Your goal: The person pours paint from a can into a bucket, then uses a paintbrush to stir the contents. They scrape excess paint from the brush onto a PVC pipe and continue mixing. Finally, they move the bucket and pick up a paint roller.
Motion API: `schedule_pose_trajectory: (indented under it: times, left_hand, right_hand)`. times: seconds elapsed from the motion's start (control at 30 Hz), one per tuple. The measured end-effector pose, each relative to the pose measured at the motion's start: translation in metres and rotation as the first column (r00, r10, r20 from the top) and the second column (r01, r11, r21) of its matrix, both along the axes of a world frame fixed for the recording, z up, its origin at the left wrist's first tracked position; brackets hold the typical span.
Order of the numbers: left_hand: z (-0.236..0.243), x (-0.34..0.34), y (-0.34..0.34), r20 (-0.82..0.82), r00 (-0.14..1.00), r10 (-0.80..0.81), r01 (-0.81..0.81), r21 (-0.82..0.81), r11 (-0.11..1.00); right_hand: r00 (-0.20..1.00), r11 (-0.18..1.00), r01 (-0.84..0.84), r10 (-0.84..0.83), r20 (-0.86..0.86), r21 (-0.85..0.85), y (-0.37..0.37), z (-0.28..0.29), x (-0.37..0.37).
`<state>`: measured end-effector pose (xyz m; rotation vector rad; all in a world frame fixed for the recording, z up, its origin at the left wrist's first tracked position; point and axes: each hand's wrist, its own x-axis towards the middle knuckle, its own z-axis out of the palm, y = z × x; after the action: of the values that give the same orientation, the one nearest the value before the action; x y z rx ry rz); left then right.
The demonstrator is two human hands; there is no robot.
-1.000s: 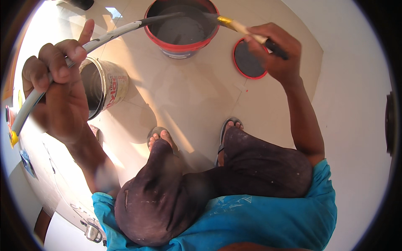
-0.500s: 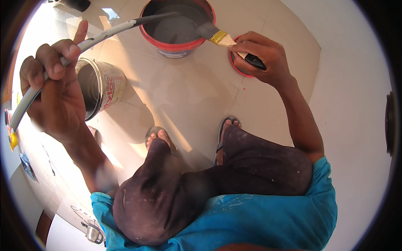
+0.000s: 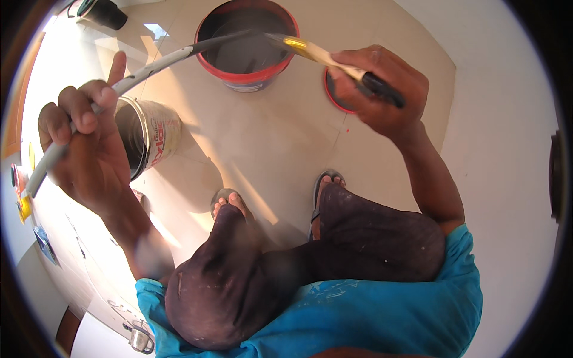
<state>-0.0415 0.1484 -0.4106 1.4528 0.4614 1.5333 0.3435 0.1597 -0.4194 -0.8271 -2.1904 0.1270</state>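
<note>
My left hand (image 3: 89, 146) is closed on a long, curved pale pipe (image 3: 158, 67); one finger points up, off it. The pipe's far end is dark, as if coated, and reaches over a red-rimmed bucket (image 3: 253, 79) of grey paint (image 3: 230, 55). In my right hand (image 3: 391, 89) is a paintbrush (image 3: 319, 55) with a gold ferrule and a pale handle that ends in black. Its bristles, seen edge-on, are at the pipe's dark tip above the bucket; whether they touch it I cannot tell.
A white bucket (image 3: 167, 128), dark inside, lies tilted toward the left hand. Beyond it is a black container (image 3: 102, 13). Under my right hand a red-rimmed lid (image 3: 332, 95) lies on the tiled floor. A white wall (image 3: 507, 149) rises on the right. A metal pot (image 3: 141, 340) stands at lower left.
The paintbrush has turned from flat to edge-on, and my right hand has shifted slightly right and down. My left hand has moved a little right and down with the pipe.
</note>
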Motion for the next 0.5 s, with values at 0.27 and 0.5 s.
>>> schedule_pose_trajectory:
  times: [0.27, 0.5]
  left_hand:
    - [0.003, 0.022, -0.023, 0.034, 0.992, 0.121, -0.121, 0.004, 0.993]
    - [0.006, 0.023, -0.035, 0.074, 0.986, 0.148, -0.148, 0.007, 0.989]
  right_hand:
    - [0.974, 0.974, -0.170, 0.190, -0.126, 0.151, -0.013, -0.001, -0.052]
    - [0.990, 0.997, -0.073, 0.075, -0.117, 0.022, 0.006, -0.026, -0.038]
